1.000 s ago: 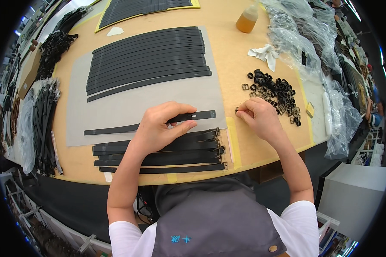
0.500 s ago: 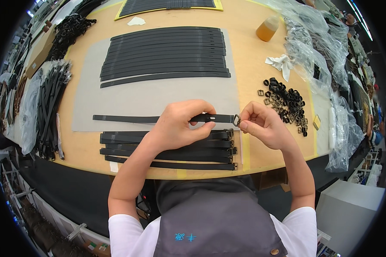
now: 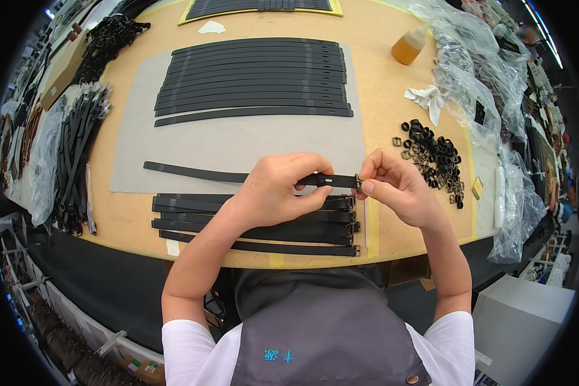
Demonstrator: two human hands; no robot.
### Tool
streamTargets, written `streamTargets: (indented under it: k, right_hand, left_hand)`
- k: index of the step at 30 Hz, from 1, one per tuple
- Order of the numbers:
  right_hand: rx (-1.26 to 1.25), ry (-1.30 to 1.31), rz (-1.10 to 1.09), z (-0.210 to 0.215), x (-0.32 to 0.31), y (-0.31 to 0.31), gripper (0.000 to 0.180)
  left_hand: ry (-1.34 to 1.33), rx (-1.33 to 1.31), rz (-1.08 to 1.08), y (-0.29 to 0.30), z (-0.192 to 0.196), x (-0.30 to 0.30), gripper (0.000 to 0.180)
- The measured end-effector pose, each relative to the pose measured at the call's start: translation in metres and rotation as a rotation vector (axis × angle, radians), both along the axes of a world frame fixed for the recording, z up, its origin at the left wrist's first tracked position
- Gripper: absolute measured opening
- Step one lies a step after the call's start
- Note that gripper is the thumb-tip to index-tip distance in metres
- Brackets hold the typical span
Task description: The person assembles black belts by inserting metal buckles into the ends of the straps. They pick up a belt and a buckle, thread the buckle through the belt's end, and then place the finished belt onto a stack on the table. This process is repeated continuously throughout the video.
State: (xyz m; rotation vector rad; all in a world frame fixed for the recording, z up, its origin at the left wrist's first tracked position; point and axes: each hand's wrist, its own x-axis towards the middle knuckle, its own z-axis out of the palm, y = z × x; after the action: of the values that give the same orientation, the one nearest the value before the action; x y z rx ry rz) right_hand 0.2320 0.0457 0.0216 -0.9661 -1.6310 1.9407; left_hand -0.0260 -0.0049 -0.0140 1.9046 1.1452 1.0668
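Note:
A long black belt strap [image 3: 196, 170] runs left to right over the grey sheet. My left hand [image 3: 282, 188] pinches it near its right end, just left of a small pale slot. At that end my right hand [image 3: 395, 186] holds a small metal buckle [image 3: 358, 183] between thumb and fingers, touching the strap's tip. How the buckle sits on the strap is partly hidden by the fingers. Just below lie several straps with buckles [image 3: 289, 246] at their right ends. Beyond the hands, a neat row of black straps [image 3: 251, 77] lies on the grey sheet [image 3: 135, 154].
Right of my right hand is a heap of black loops and metal buckles [image 3: 434, 151]. Behind it are a white cloth [image 3: 426, 98] and a bottle of amber liquid [image 3: 408, 45]. Clear plastic wrap [image 3: 469, 71] lines the right edge. Bundled black belts [image 3: 80, 161] lie at the left.
The buckle, seen at an angle before, is now turned nearly edge-on against the strap's end. Both hands keep their grips. The whole view has shifted slightly.

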Motion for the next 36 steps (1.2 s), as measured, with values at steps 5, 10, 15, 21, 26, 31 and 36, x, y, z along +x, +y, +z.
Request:
streamTargets:
  k: [5, 10, 15, 21, 26, 31, 36]
  right_hand:
    - [0.446, -0.366, -0.065, 0.016, -0.02, -0.012, 0.012]
    - [0.593, -0.296, -0.037, 0.012, -0.033, -0.016, 0.016]
    - [0.641, -0.305, -0.039, 0.011, -0.033, -0.015, 0.015]
    - [0.777, -0.296, -0.04, 0.01, -0.034, -0.015, 0.015]
    - [0.919, -0.26, -0.04, 0.004, -0.037, -0.015, 0.014]
    - [0.64, -0.287, 0.003, 0.009, -0.034, -0.015, 0.012]
    - [0.55, -0.336, 0.019, 0.011, -0.035, -0.013, 0.011]
  left_hand:
    - [0.065, 0.057, 0.051, -0.001, -0.008, 0.006, 0.019]
    - [0.063, 0.031, 0.029, -0.001, -0.01, 0.008, 0.021]
    - [0.019, -0.056, 0.004, -0.002, -0.01, 0.004, 0.024]
    - [-0.028, -0.095, -0.028, -0.004, -0.009, 0.005, 0.024]
    - [-0.123, -0.167, -0.026, -0.005, -0.004, 0.005, 0.024]
    - [-0.094, -0.157, -0.033, -0.005, -0.001, 0.004, 0.023]
    - [-0.067, -0.133, -0.037, -0.004, -0.003, 0.004, 0.023]
